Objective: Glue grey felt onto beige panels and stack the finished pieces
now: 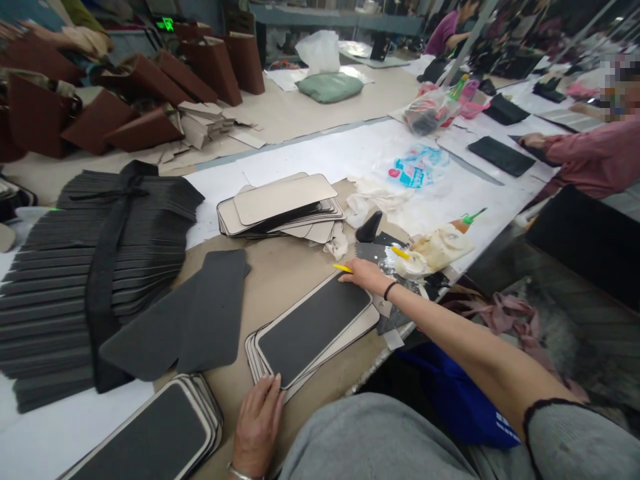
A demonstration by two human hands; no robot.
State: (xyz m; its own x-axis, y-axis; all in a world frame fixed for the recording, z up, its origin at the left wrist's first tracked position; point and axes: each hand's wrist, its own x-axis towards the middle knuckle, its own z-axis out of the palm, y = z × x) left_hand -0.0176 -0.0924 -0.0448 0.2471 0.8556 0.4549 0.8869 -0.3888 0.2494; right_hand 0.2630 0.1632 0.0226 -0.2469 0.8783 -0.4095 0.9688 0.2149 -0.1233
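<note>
A small stack of beige boards lies in front of me, and the top board (311, 327) has a dark grey sheet stuck on it. My left hand (257, 423) rests flat on the near end of this stack, fingers stretched out. My right hand (364, 275) presses on the far corner of the top board and pinches a thin yellow tool (343, 268) against it. Two loose dark grey sheets (200, 317) lie just left of the stack.
A tall pile of dark grey sheets (75, 267) fills the left. More finished boards (155, 433) sit at the near left and bare beige boards (285, 207) behind. Glue bottle and rags (440, 243) lie at the right. Another person's sleeve (595, 157) reaches in at far right.
</note>
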